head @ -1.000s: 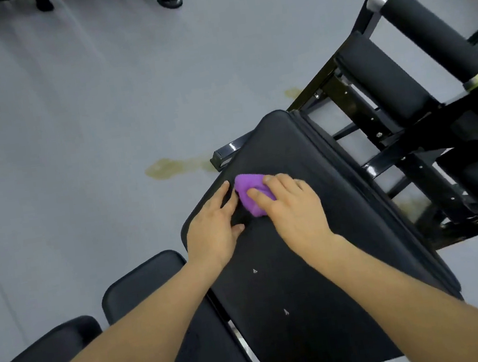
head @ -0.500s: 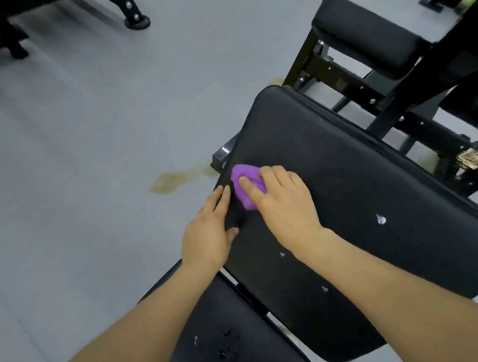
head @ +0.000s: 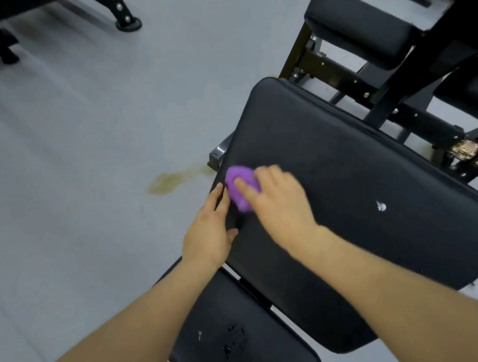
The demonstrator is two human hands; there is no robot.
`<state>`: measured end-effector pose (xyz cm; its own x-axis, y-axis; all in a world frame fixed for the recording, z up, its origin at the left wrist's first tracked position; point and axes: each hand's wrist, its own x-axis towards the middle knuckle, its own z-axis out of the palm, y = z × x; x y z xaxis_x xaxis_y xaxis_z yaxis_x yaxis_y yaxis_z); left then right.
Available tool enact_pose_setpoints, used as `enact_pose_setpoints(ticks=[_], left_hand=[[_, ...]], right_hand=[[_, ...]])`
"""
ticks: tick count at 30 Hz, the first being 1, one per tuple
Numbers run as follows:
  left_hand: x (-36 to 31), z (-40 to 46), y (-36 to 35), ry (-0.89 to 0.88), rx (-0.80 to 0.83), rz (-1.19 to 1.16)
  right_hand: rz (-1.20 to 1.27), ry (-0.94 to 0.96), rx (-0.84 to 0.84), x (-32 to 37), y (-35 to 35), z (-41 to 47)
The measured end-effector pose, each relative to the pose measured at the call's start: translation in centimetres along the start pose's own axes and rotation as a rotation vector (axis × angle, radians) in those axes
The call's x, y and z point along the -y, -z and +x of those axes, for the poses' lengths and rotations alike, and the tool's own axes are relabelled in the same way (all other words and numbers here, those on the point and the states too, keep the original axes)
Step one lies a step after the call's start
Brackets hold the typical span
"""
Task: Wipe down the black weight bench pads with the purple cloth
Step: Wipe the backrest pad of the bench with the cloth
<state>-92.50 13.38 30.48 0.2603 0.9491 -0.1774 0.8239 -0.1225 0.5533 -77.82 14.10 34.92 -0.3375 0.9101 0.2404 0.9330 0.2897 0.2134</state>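
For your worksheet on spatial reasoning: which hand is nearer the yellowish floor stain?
Left. The left hand lies at the pad's edge beside the stain; the right hand is farther in.

We see the large pad, scuffed white, carrying the cloth; smaller pad below; stained floor.

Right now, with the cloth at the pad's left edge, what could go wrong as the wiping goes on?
1. The cloth is bunched small under the right hand, so strokes may miss much of the big pad.
2. A white tear shows in the pad; the cloth could snag it and widen it.
3. The left hand rests at the pad's edge, right beside the cloth; a leftward stroke could bump it or push the cloth off onto the floor.
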Motion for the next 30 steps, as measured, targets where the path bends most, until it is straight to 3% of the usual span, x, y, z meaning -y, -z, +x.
enact_pose_setpoints(ticks=[3, 7, 9, 13, 18, 22, 26, 30], left_hand=[[-0.2, 0.0, 0.2, 0.007, 0.049, 0.040], [-0.8, 0.0, 0.1, 0.031, 0.078, 0.063], [-0.8, 0.1, 0.2, 0.043, 0.092, 0.082], [-1.3, 0.2, 0.7, 0.074, 0.108, 0.118], [-4.3, 0.5, 1.9, 0.004, -0.057, 0.152], [-7.2, 2.0, 1.8, -0.129, -0.174, 0.147], [-8.5, 2.9, 0.2, -0.183, -0.181, 0.198], [-8.7, 2.8, -0.2, -0.151, -0.176, 0.259]], right_hand=[[0.006, 0.056, 0.123, -0.1, 0.2, -0.4], [-0.053, -0.093, 0.002, -3.1, 2.0, 4.6], [-0.041, -0.157, 0.067, -4.1, 2.7, 6.7], [-0.028, -0.222, 0.038, -5.6, 3.3, 2.5], [-0.029, -0.320, -0.014, -9.6, 4.8, -7.0], [-0.063, -0.361, -0.011, -9.3, 4.3, -1.1], [0.078, -0.453, 0.043, -10.5, 4.9, 7.6], [0.068, -0.320, 0.031, -11.7, 5.9, 0.9]])
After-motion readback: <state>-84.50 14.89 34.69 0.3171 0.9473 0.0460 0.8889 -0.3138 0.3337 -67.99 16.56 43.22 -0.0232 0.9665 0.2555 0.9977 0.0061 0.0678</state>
